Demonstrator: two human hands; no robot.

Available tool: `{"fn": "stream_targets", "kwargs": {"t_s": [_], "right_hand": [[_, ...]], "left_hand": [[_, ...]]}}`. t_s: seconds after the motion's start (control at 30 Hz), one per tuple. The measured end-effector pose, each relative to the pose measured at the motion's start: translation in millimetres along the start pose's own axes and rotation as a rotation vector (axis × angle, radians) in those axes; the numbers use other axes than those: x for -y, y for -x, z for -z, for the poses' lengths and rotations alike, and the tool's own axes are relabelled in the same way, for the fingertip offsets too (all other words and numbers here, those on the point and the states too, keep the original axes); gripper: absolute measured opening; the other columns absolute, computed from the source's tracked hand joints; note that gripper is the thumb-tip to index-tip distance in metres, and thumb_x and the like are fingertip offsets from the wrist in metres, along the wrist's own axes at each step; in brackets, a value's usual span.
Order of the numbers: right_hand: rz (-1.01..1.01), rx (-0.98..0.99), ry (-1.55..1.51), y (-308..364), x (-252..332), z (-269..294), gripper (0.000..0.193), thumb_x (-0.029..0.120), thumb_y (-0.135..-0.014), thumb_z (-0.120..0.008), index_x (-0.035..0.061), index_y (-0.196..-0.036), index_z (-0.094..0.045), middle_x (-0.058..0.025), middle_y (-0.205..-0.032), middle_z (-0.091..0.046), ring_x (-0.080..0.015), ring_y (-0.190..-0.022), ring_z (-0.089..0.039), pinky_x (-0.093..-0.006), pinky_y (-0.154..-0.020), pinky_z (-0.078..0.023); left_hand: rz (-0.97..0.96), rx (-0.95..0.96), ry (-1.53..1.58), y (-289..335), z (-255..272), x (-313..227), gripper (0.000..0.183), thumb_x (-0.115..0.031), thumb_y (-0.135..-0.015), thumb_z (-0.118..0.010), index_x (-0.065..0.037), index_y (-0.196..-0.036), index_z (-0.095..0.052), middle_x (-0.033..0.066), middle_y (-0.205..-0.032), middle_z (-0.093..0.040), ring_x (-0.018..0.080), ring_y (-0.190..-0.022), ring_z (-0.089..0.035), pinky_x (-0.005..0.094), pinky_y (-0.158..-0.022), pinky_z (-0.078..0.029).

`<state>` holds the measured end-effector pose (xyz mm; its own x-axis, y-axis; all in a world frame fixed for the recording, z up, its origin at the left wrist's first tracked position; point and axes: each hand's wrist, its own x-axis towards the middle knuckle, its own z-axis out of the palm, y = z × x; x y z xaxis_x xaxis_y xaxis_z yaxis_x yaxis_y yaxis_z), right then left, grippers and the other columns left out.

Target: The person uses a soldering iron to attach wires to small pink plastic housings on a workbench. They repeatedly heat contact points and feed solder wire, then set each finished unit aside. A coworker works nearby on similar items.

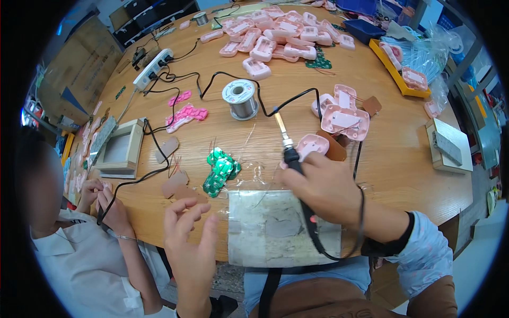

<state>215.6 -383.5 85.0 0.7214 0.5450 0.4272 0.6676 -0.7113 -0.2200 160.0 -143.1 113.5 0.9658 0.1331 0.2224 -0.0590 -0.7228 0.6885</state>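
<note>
My right hand (331,191) is closed around a black-handled soldering iron (293,159), whose metal tip points away from me over the table. Its cord loops past my right wrist. My left hand (191,238) is raised at the table's front edge with its fingers apart and nothing in them. Between my hands lies a worn, plastic-covered work mat (249,238). A small pile of green circuit boards (220,172) sits beyond it to the left, beside flat brown pieces (175,184). Close to my right hand is a pink plastic shell (313,146), partly hidden by my fingers.
A solder spool (243,106) stands mid-table, with black cords running to a power strip (154,69). Pink shells (262,47) are heaped at the back. A yellow tray (397,74) is far right. At left, a co-worker's hands (108,204) work near a wooden box (124,148).
</note>
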Motion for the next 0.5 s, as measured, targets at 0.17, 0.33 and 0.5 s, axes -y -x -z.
{"fn": "stream_targets", "kwargs": {"t_s": [0.17, 0.33, 0.5], "right_hand": [[-0.050, -0.167, -0.318, 28.3, -1.8, 24.1, 0.029, -0.001, -0.071, -0.068, 0.0106, -0.096, -0.060, -0.0045, -0.077, -0.061, -0.0258, -0.069, -0.056, -0.0356, -0.060, -0.045], [-0.239, -0.524, -0.287, 58.9, -12.5, 30.7, 0.030, -0.005, -0.069, -0.071, 0.0090, -0.092, -0.059, -0.0072, -0.080, -0.067, -0.0280, -0.067, -0.059, -0.0356, -0.069, -0.048], [-0.410, -0.445, 0.038, 63.2, -40.8, 33.6, 0.035, 0.002, -0.069, -0.076, 0.0066, -0.097, -0.055, -0.0186, -0.109, -0.066, -0.0354, -0.095, -0.061, -0.0390, -0.078, -0.049]], "left_hand": [[-0.010, -0.032, 0.082, -12.9, -0.7, 7.8, 0.016, -0.002, -0.079, -0.070, 0.000, -0.095, -0.068, 0.0113, -0.104, -0.059, 0.0236, -0.088, -0.060, 0.0332, -0.079, -0.048], [-0.320, 0.104, 0.026, -35.0, -42.8, -19.2, 0.021, -0.006, -0.075, -0.074, 0.000, -0.095, -0.068, 0.0133, -0.099, -0.062, 0.0284, -0.092, -0.059, 0.0364, -0.080, -0.047], [-0.516, 0.256, -0.286, -53.5, -115.4, -43.4, 0.034, -0.019, -0.072, -0.079, -0.002, -0.096, -0.063, 0.0133, -0.096, -0.062, 0.0326, -0.092, -0.055, 0.0426, -0.080, -0.045]]}}
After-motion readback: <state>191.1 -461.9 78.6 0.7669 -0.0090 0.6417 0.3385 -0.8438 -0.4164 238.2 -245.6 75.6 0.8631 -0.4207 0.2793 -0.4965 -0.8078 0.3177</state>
